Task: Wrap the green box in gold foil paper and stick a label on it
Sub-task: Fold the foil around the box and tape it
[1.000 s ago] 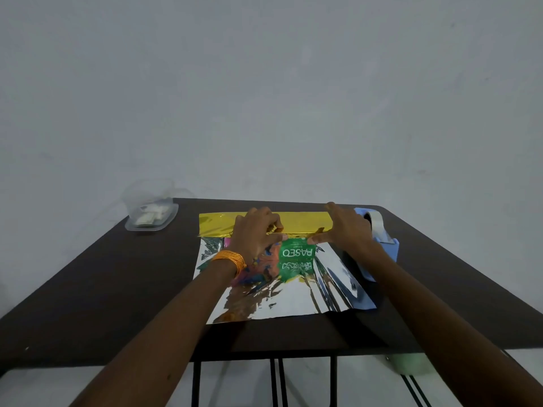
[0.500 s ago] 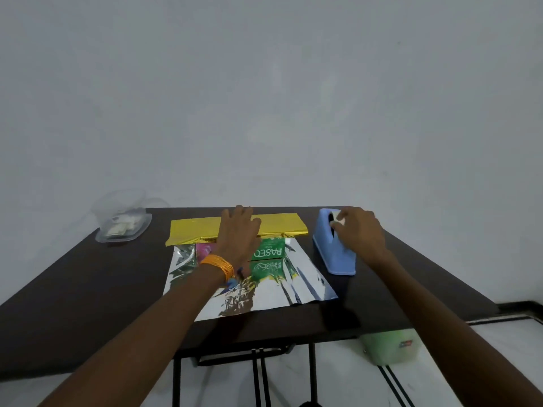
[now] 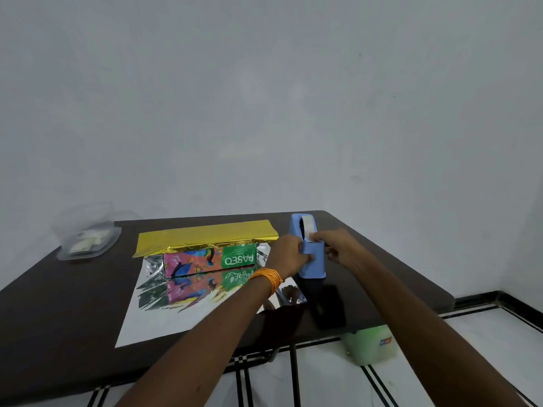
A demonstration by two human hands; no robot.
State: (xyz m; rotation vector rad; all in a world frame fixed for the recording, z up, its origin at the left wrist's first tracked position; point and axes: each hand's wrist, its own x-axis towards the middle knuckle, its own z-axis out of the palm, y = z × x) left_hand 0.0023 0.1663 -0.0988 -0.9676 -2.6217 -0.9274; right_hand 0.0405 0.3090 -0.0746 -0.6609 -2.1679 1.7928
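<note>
The green box [image 3: 210, 258] lies on its side on the foil paper [image 3: 164, 315], its colourful printed face toward me. The foil's gold side [image 3: 205, 236] is folded over the box top; the silver inside spreads toward the table's near edge. A blue tape dispenser [image 3: 311, 259] stands right of the box. My left hand [image 3: 289, 255], with orange threads on the wrist, grips the dispenser's left side. My right hand [image 3: 338, 245] pinches at the tape end on the dispenser's top front. No label is visible.
A clear plastic container [image 3: 88, 239] with white pieces sits at the dark table's [image 3: 58, 312] far left corner. A pale green bin [image 3: 368, 345] stands on the tiled floor under the table's right edge. A wall rises just behind the table.
My left hand left the box and foil and moved right onto the tape dispenser. My right hand stayed at the dispenser, now pinching at its front. The gold flap stays folded over the box.
</note>
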